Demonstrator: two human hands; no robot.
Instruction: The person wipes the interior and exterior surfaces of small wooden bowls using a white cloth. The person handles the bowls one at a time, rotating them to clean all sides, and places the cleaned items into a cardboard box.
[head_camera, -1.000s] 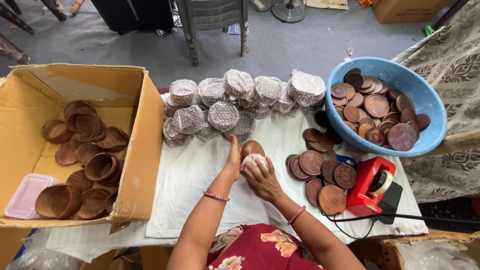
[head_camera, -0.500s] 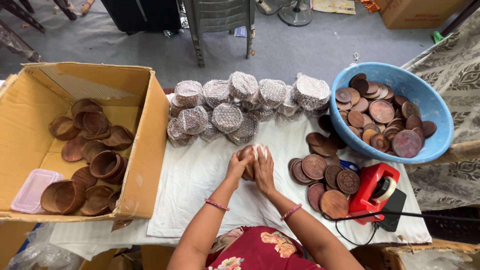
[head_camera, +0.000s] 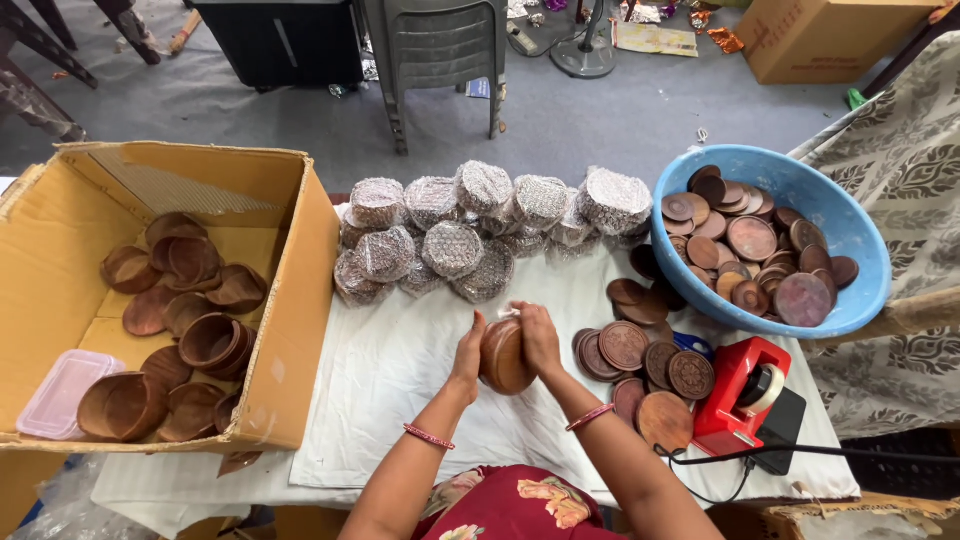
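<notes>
Item in hand: a round wooden bowl (head_camera: 503, 356), which the left hand (head_camera: 467, 350) and right hand (head_camera: 538, 336) are clasping between them, one on each side, over the white cloth (head_camera: 400, 370) at the table's near edge, with a scrap of white wrap showing at the fingertips. Done, as far as it is showing: a heap of bubble-wrapped bundles (head_camera: 480, 225) is lying behind the bowl. Left, by the look of it: loose wooden discs (head_camera: 640, 360) just right of the bowl, a blue basin (head_camera: 850, 290) of more discs farther right beside a red tape dispenser (head_camera: 745, 395), and a cardboard box (head_camera: 290, 300) of bare bowls to the left.
</notes>
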